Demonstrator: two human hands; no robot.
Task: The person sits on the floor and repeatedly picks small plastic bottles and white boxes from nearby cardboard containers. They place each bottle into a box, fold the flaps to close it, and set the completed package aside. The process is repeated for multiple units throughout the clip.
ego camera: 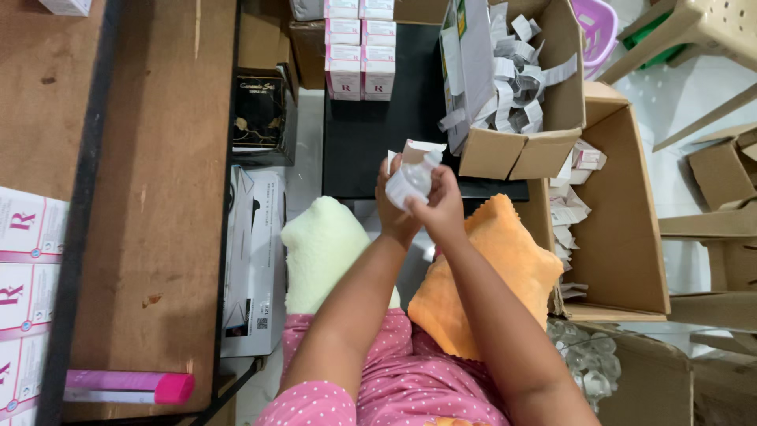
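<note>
My left hand point(392, 207) and my right hand point(438, 207) meet in front of me over the black surface point(371, 134). Together they hold a small open carton point(422, 151) and a clear wrapped item with folded paper point(412, 181). The left hand grips from behind, and its fingers are partly hidden. My right hand pinches the wrapped item at the carton's mouth. Below my arms lie a cream cushion point(323, 244) and an orange cushion point(493, 276).
Stacked pink-and-white cartons point(360, 55) stand at the back. A cardboard box of folded paper leaflets point(520, 87) sits right of my hands, with a larger open box point(623, 229) beside it. A wooden table point(158, 197) at left holds a pink marker point(130, 388) and flat cartons point(24, 260).
</note>
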